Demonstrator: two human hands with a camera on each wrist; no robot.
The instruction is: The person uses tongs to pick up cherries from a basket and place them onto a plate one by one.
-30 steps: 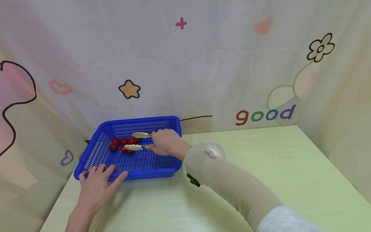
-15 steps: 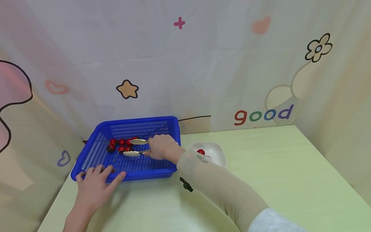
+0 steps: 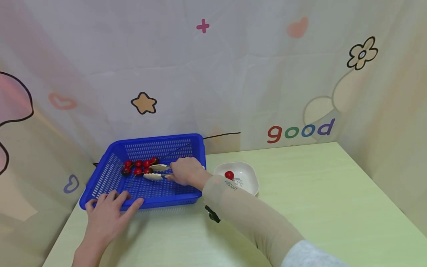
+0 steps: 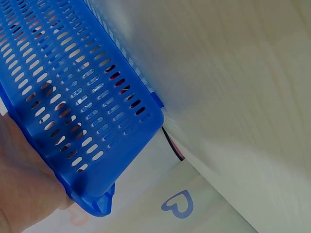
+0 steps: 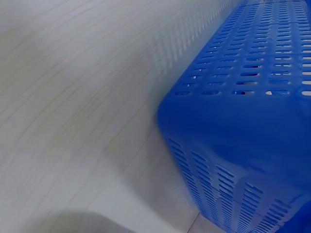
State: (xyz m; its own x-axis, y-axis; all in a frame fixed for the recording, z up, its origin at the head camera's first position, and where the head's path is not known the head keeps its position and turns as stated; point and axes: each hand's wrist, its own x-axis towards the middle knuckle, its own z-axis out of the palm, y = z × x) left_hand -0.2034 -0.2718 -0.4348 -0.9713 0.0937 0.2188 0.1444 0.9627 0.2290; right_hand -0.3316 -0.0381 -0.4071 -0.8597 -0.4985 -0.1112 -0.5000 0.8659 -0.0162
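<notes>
From the head, looks forward and down, farthest off, over the blue rectangular slotted plastic basket (image 3: 166, 201); from the left wrist, peers close and tilted at its outer wall, sharing with the head view a purple heart outline (image 4: 190, 202) on pale curtain cloth (image 3: 233, 92); from the right wrist, faces an outer corner, very near

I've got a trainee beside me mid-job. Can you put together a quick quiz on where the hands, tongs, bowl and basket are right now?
1. Multiple choice. The tongs are held by: A. neither hand; B. the right hand; C. both hands.
2. True or false: the white bowl is inside the blue basket.
3. Fill in: the left hand holds the basket by its ____.

Key:
1. B.
2. False; the bowl stands on the table, beside the basket.
3. Rim.
</notes>
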